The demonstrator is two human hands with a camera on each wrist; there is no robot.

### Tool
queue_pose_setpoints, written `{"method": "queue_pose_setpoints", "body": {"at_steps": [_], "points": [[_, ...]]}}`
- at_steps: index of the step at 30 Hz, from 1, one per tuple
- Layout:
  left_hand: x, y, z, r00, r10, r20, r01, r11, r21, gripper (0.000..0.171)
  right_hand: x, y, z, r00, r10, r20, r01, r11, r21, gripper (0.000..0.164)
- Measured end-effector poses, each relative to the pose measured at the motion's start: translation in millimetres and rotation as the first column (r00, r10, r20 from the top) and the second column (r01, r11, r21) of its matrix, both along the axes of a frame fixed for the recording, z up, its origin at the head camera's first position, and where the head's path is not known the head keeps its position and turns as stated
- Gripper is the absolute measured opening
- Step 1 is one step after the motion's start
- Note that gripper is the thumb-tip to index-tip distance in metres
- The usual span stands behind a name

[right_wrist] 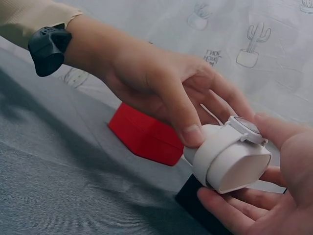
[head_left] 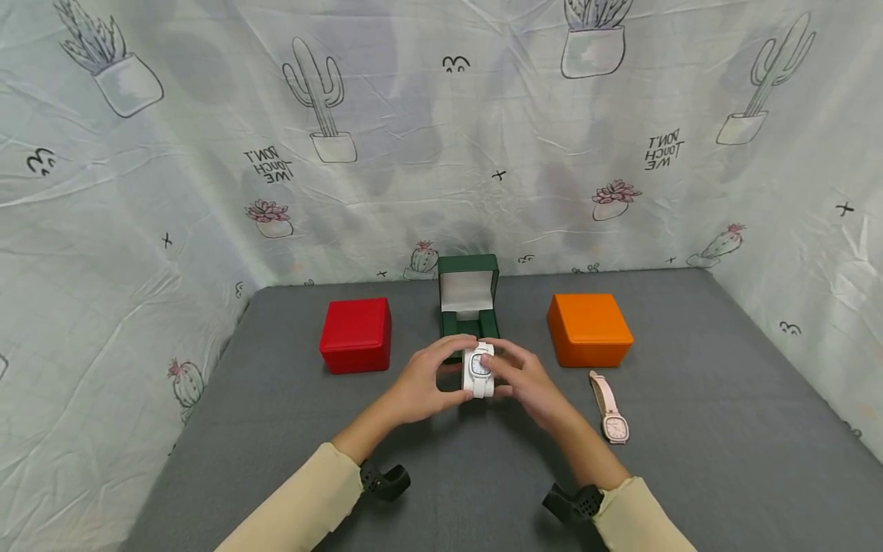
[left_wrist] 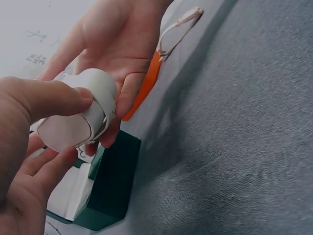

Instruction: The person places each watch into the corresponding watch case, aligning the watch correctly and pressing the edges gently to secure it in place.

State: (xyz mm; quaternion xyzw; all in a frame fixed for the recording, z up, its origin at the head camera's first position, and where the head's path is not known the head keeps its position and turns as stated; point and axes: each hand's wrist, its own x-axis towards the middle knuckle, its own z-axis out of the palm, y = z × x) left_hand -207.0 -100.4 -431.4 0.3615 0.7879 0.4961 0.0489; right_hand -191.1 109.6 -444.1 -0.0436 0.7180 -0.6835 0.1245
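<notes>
A white watch [head_left: 478, 363] is strapped round a white watch pillow [right_wrist: 247, 169], held up in front of the open green watch box [head_left: 467, 264]. My left hand [head_left: 421, 383] grips the pillow from the left, thumb and fingers at its ends. From the right, my right hand [head_left: 527, 379] holds the same bundle. Its thumb lies on the watch face and its fingers are behind and below. In the left wrist view the pillow's flat end [left_wrist: 63, 132] faces the camera. The hands partly cover the front of the green box.
A closed red box [head_left: 356, 335] stands to the left of the green one, a closed orange box [head_left: 590, 330] to its right. A pink watch [head_left: 614, 426] lies on the grey cloth [head_left: 717, 429] before the orange box. Patterned curtain [head_left: 441, 153] hangs behind.
</notes>
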Motion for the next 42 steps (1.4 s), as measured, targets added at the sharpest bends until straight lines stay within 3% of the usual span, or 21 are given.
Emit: {"method": "queue_pose_setpoints", "body": {"at_steps": [9,16,25,42], "points": [[-19.4,5.7,0.6,0.994,0.103,-0.023,-0.104,0.993,-0.062,0.07,-8.0,0.6,5.5,0.983,-0.094,-0.155,0.101,0.994,0.037,0.053],[-36.4,8.1,3.9,0.992,0.125,0.001,-0.125,0.988,-0.095,0.067,-10.2,0.3,9.3,0.958,-0.144,-0.246,0.165,0.984,0.067,0.05],[-52.8,12.8,4.5,0.987,0.159,0.018,-0.156,0.98,-0.124,0.067,-16.6,-2.9,8.6,0.961,-0.113,-0.252,0.125,0.992,0.033,0.048],[-66.0,14.0,-0.6,0.988,0.145,0.05,-0.132,0.971,-0.2,0.068,-29.3,-8.4,5.6,0.968,-0.111,-0.226,0.125,0.991,0.047,0.049]]}}
